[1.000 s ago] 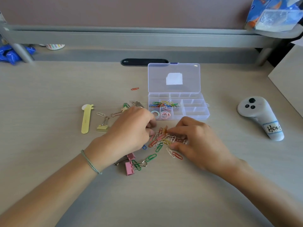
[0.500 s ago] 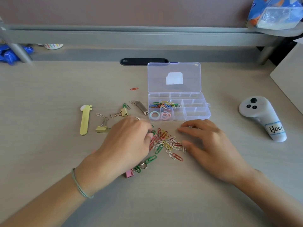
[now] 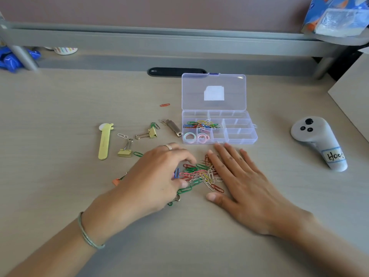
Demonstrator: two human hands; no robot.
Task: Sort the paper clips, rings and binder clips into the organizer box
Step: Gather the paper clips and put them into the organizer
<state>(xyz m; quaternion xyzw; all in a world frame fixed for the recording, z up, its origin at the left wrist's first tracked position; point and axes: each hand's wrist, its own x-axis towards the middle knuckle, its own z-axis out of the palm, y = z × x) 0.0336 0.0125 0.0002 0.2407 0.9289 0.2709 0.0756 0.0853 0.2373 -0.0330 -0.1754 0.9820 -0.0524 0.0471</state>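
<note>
Currently gathering: loose paper clips heaped mid-worktop just before the open organizer box, left hand curled, contents untellable, right hand flat, released; next, pinch clips into the part-filled clip compartment.

The left grip covers part of the paper clip pile and most of a pink binder clip behind it. A blue packet is cut off top right.
</note>
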